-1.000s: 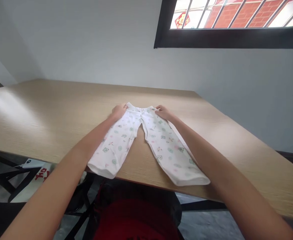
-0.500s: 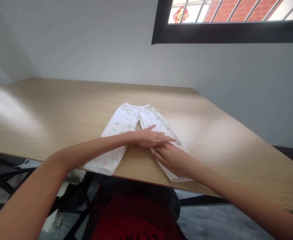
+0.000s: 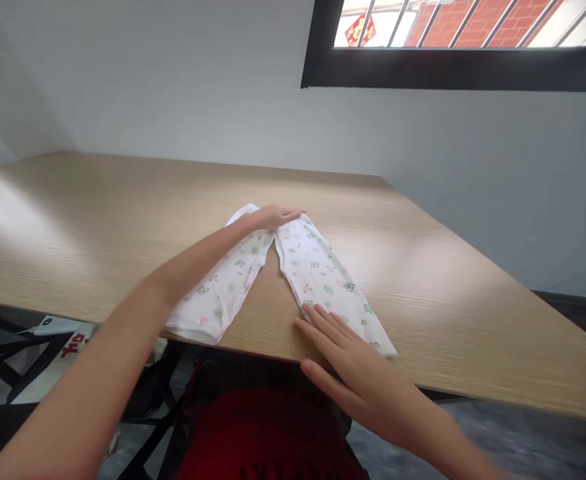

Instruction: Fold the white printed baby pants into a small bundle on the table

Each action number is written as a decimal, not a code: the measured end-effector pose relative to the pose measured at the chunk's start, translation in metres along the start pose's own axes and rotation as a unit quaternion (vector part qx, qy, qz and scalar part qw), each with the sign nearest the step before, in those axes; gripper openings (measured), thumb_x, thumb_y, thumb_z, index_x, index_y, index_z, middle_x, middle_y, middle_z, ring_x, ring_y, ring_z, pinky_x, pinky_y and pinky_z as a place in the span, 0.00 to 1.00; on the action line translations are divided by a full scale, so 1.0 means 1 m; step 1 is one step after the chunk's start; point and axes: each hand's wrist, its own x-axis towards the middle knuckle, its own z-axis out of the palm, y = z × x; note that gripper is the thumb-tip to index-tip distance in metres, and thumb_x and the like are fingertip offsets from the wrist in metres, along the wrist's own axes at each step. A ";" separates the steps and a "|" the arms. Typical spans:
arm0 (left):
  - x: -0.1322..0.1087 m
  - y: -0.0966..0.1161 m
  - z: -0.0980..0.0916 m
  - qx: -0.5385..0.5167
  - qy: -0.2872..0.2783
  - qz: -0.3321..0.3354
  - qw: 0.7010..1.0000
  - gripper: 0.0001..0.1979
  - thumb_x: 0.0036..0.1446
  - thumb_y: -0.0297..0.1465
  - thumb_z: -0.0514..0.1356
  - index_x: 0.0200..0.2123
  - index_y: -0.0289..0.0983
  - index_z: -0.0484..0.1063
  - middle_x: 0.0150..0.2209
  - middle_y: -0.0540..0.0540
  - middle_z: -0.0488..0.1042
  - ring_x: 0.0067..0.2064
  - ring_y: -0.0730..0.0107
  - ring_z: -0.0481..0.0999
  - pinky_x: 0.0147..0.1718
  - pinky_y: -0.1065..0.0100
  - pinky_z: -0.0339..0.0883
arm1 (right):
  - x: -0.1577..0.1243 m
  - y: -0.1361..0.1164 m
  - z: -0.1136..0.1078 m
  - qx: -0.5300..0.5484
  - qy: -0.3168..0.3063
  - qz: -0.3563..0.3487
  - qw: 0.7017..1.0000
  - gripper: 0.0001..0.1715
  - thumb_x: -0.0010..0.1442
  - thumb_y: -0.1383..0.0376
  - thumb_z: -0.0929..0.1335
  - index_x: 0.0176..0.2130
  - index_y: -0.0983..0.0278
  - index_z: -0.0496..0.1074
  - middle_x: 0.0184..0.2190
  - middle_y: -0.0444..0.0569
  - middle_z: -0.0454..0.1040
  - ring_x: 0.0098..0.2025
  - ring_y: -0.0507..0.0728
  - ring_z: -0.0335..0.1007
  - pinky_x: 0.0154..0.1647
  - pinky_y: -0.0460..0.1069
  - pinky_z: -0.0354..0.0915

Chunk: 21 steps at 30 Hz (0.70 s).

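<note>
Small white baby trousers (image 3: 317, 277) with a pale printed pattern lie flat on a wooden table (image 3: 97, 220), waist away from me and legs spread toward the near edge. My left hand (image 3: 273, 216) rests flat on the waistband, fingers stretched to the right. Near the table's front edge, my right hand (image 3: 345, 350) lies flat with fingers spread on the cuff end of the right leg. Neither hand grips the cloth. The left leg's cuff (image 3: 193, 327) reaches the table edge.
A grey wall stands behind the table, with a dark-framed window (image 3: 453, 67) at the upper right. Below the table's left front edge lie a white device (image 3: 47, 325) and a white bag with red print (image 3: 73, 347). My red clothing (image 3: 267, 433) shows underneath.
My left hand moved from the middle of the trousers up to the waistband. My right hand slid down the right leg to its cuff at the table edge.
</note>
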 end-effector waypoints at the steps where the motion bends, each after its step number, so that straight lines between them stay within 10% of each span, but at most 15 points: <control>1: -0.015 0.002 -0.008 -0.011 -0.002 -0.012 1.000 0.27 0.62 0.46 0.33 0.60 0.46 0.49 0.61 0.54 0.49 0.60 0.69 0.52 0.60 0.65 0.46 | 0.011 -0.008 -0.002 0.018 0.017 0.003 1.000 0.28 0.67 0.57 0.54 0.58 0.70 0.58 0.60 0.54 0.48 0.62 0.60 0.40 0.59 0.57 0.52; 5: -0.084 0.014 -0.022 0.002 -0.132 -0.072 0.989 0.30 0.60 0.50 0.34 0.62 0.45 0.41 0.63 0.54 0.40 0.63 0.65 0.42 0.61 0.60 0.39 | 0.076 -0.052 0.006 0.080 0.082 -0.071 0.991 0.22 0.67 0.63 0.55 0.54 0.71 0.63 0.57 0.52 0.56 0.60 0.57 0.46 0.63 0.54 0.44; 10: -0.129 0.019 0.017 0.092 -0.223 -0.023 0.970 0.27 0.60 0.49 0.39 0.61 0.53 0.37 0.63 0.56 0.31 0.64 0.58 0.29 0.60 0.49 0.30 | 0.137 -0.093 0.047 0.074 0.047 -0.010 0.996 0.36 0.64 0.54 0.60 0.58 0.81 0.55 0.56 0.66 0.54 0.60 0.65 0.44 0.61 0.59 0.44; 14: -0.096 -0.028 0.029 0.055 -0.110 0.047 0.991 0.25 0.61 0.48 0.37 0.60 0.56 0.38 0.63 0.60 0.34 0.64 0.66 0.33 0.61 0.54 0.25 | 0.130 -0.100 0.062 0.074 0.060 -0.043 0.994 0.41 0.62 0.50 0.60 0.59 0.82 0.52 0.59 0.67 0.45 0.62 0.67 0.36 0.63 0.58 0.40; 21: -0.022 -0.093 0.014 0.086 0.020 -0.052 0.995 0.23 0.63 0.40 0.36 0.61 0.50 0.46 0.62 0.55 0.42 0.63 0.67 0.42 0.61 0.58 0.37 | 0.115 -0.101 0.057 0.084 0.051 -0.081 0.992 0.40 0.62 0.52 0.61 0.59 0.81 0.52 0.60 0.64 0.44 0.62 0.66 0.34 0.63 0.57 0.39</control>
